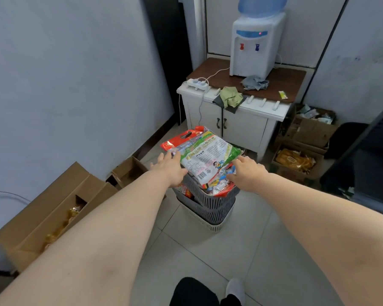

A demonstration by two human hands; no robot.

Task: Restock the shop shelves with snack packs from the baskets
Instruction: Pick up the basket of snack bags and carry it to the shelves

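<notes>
Pale tiled floor (241,250), plain walls, and a stack of slatted baskets (210,204) stands mid-floor in front of a white cabinet (237,122) carrying a water dispenser (252,49). Both bare arms reach out straight and low. The left hand (169,168) is at the top basket's left rim, palm down, fingers stretched forward against the heaped snack packs (217,186). The right hand (248,173) mirrors it at the right rim, fingers extended and touching the heap. Neither hand is clenched or gripping. On top lies a green-and-white pack (208,157), slightly tilted, its long axis running near-left to far-right, barcode corner towards the person.
</notes>
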